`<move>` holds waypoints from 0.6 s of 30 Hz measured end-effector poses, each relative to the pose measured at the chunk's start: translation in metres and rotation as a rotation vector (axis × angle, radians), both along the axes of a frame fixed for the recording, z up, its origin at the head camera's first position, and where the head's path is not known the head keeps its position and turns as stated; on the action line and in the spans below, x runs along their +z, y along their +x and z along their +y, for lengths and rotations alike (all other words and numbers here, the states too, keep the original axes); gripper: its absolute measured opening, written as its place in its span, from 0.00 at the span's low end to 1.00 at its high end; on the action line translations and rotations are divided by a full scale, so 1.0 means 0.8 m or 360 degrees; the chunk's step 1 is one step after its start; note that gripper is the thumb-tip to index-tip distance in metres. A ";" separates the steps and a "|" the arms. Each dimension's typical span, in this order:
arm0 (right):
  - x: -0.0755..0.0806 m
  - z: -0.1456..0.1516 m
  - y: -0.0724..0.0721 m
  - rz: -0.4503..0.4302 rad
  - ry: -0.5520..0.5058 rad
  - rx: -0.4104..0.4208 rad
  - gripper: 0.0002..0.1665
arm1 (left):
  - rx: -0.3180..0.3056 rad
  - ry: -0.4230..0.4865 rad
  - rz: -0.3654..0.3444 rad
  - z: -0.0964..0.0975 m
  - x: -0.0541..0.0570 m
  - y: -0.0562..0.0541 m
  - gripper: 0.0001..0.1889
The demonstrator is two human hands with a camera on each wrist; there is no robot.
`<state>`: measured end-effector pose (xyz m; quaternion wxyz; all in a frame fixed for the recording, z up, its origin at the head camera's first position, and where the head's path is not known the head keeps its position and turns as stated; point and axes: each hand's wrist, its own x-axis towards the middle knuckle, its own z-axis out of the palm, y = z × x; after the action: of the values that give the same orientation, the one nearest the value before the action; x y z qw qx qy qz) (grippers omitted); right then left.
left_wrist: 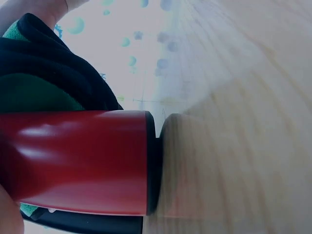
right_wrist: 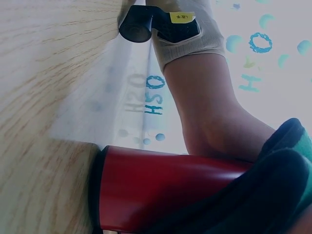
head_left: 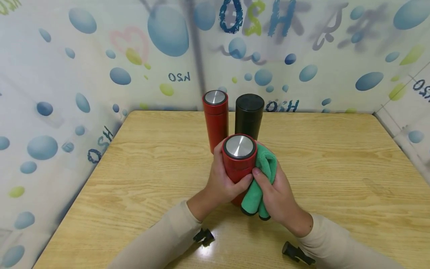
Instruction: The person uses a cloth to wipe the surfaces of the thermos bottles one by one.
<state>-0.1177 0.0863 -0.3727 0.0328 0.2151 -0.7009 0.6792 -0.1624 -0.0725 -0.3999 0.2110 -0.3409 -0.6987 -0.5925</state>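
Observation:
A red thermos with a silver-topped lid stands upright in front of me, leaning slightly, between both hands. My left hand grips its left side, thumb across the front. Against its right side my right hand holds a folded green cloth with dark edging, thumb on top. In the left wrist view the red body ends in a black base right at the tabletop. The right wrist view shows the cloth draped along the thermos. My left fingers behind the thermos are hidden.
Behind the held thermos stand a second red thermos on the left and a black one on the right, near the back edge of the wooden table. A wall with bubble patterns rises close behind.

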 end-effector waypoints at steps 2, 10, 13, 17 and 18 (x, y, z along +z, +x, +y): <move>0.000 0.000 0.000 0.0006 -0.0002 0.0004 0.34 | 0.0006 -0.0004 -0.0002 0.000 0.000 0.000 0.41; -0.002 -0.001 0.000 -0.0025 -0.0002 0.0013 0.34 | -0.0012 0.0015 0.0005 0.000 -0.001 -0.001 0.40; -0.003 -0.001 0.000 -0.0024 0.0002 0.0015 0.34 | -0.0017 0.0018 0.0009 0.000 0.000 -0.001 0.40; -0.003 -0.001 -0.001 -0.0014 0.0000 0.0025 0.34 | -0.0004 0.0007 0.0010 0.000 0.000 -0.001 0.40; -0.004 -0.001 -0.001 -0.0014 -0.0001 0.0027 0.33 | -0.0004 0.0004 0.0009 0.000 0.001 -0.001 0.40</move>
<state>-0.1181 0.0855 -0.3756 0.0239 0.2182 -0.6990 0.6806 -0.1628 -0.0728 -0.3994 0.2127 -0.3430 -0.6970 -0.5927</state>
